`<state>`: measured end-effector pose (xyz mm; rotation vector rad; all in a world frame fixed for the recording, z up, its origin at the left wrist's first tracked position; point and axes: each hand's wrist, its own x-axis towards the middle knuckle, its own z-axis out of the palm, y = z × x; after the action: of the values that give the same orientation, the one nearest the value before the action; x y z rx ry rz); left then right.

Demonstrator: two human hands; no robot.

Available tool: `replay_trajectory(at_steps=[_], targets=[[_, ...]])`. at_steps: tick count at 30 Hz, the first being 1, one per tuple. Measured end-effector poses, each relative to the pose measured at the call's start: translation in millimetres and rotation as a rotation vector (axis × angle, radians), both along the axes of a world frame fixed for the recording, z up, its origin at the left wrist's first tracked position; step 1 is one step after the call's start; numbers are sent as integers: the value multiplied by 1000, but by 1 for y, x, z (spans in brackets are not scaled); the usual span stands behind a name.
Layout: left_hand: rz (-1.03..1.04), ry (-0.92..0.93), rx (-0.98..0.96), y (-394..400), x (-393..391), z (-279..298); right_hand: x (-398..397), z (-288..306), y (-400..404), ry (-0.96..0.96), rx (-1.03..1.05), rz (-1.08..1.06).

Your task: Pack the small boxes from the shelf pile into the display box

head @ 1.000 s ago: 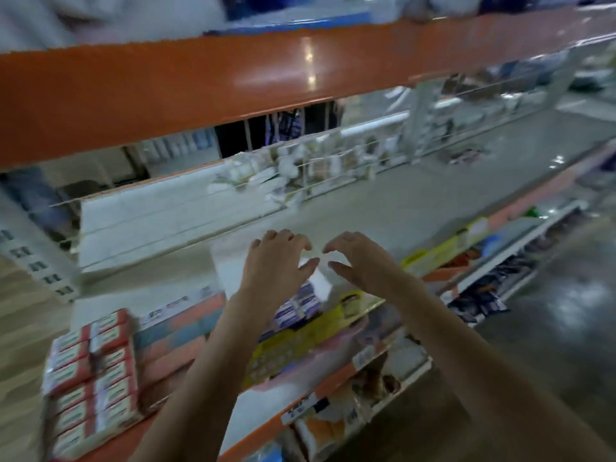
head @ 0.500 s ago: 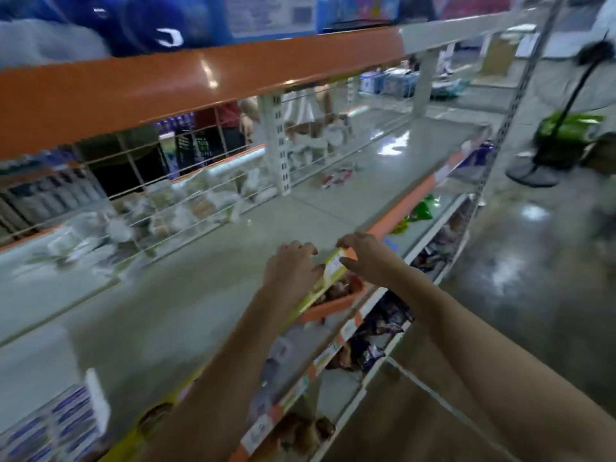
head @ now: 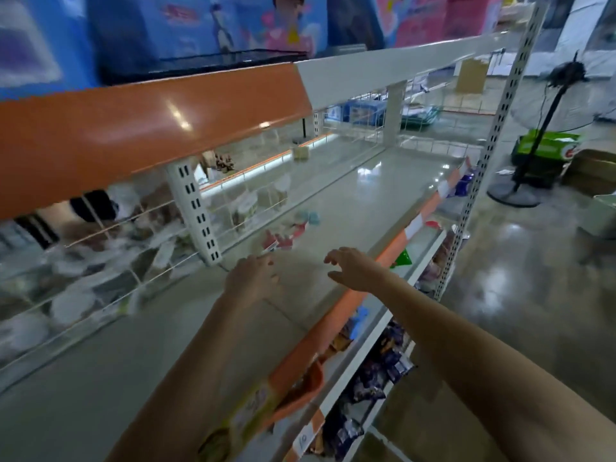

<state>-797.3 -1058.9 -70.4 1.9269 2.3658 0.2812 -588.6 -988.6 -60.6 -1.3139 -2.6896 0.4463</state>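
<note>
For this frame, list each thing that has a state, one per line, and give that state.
Left hand: over the shelf, fingers loosely spread, holding nothing.
Right hand: over the shelf, fingers loosely curled, holding nothing.
Shelf: mostly bare, a small pile ahead of the hands.
Small pile: lying on the shelf, untouched, too blurred to identify.
Fan: standing upright on the floor.

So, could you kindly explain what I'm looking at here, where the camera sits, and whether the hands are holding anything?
There is no machine: a person wears a wide-angle camera on the head, looking forward and down, so both bare forearms reach into view. The left hand and right hand hover open above a grey store shelf, holding nothing. A few blurred red and teal packets lie just beyond the fingers. The shelf's front edge is an orange strip. A pedestal fan stands on the floor at right. No display box is visible.
</note>
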Motion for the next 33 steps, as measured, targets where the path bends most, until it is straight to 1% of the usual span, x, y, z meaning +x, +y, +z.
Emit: replay_trajectory(at_steps=[4,8,13,15,19,21,23,26,28,31,33], targets=[[118,-3,-12,41,-21,-2,-1,-6,64,11,-14,-10],[183,8,-31,70,-30,-12,-8,-15,117,9,-38,18],[264,14,-30,94,-35,-25,-31,-23,181,34,-27,73],[291,-10,-18,97,-32,-26,-43,-26,202,31,-10,109],[368,-174,138,95,-19,-24,-60,-35,231,45,28,193],[386,-190,184,93,-12,-22,-63,-41,241,77,38,214],[389,-162,217,92,-4,-20,-64,-46,249,120,38,224],[425,-90,209,87,9,-19,-62,-48,255,195,-33,256],[453,-84,238,81,18,-21,-59,-46,256,236,-108,291],[506,-122,311,71,29,-24,-49,-44,254,333,-258,332],[557,-179,329,65,36,-26,-41,-43,248,403,-314,370]])
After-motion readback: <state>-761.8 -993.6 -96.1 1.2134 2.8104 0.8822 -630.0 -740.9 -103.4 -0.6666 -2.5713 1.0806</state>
